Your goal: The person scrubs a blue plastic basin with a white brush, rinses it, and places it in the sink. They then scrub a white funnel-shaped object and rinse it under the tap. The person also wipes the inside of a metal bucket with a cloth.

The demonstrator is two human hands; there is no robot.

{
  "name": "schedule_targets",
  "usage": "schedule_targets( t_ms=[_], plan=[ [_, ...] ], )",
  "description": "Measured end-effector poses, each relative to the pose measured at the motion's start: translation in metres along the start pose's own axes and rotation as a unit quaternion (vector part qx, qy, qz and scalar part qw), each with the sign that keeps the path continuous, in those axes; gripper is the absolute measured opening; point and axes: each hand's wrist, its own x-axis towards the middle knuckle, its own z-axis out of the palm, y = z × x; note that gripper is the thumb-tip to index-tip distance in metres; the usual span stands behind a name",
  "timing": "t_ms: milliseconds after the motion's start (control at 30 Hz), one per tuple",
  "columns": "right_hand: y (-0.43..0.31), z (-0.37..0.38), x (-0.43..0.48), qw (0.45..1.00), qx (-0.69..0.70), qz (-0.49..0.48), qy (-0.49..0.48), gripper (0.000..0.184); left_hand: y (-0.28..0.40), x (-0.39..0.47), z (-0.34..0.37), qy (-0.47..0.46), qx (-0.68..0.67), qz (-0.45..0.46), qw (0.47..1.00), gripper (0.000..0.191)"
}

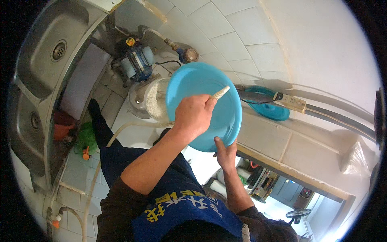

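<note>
My left hand [195, 116] is closed around a cream ribbed hose [221, 92], whose tapered end points over the inside of a light-blue plastic basin [202, 79]. With its thumb over the rim, my right hand [226, 152] grips the basin at its near edge. The basin is tilted, and I cannot tell whether liquid is in it. Behind it, partly hidden, stands a clear bucket [139, 101] with a white, lumpy or powdery mass [155, 101] inside.
A steel double sink [45, 69] is at left, with a green bottle [86, 137] and a red basin [63, 125] below. A blue water pump [137, 60] stands by the tiled wall. A teal plastic basin or lid [272, 112] and a power strip [291, 103] are at right.
</note>
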Motion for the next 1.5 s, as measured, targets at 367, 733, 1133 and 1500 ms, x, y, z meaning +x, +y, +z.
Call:
schedule_targets(
  t_ms=[367, 733, 1133, 1500],
  plan=[
    [0.008, -0.001, 0.008, 0.996, 0.071, -0.024, -0.04, 0.048, 0.005, -0.004, 0.025, -0.09, 0.037, 0.014, 0.995, 0.035],
    [0.011, -0.01, 0.014, 0.992, 0.113, -0.007, -0.059, 0.055, -0.029, 0.008, 0.034, -0.111, 0.045, 0.01, 0.993, 0.039],
    [0.014, -0.007, 0.014, 0.991, 0.111, -0.017, -0.074, 0.053, -0.026, 0.054, 0.048, -0.102, -0.078, -0.043, 0.991, 0.041],
    [0.021, -0.018, 0.025, 0.99, 0.109, -0.021, -0.088, 0.067, -0.051, 0.025, 0.057, -0.366, -0.034, -0.033, 0.929, 0.032]
  ],
)
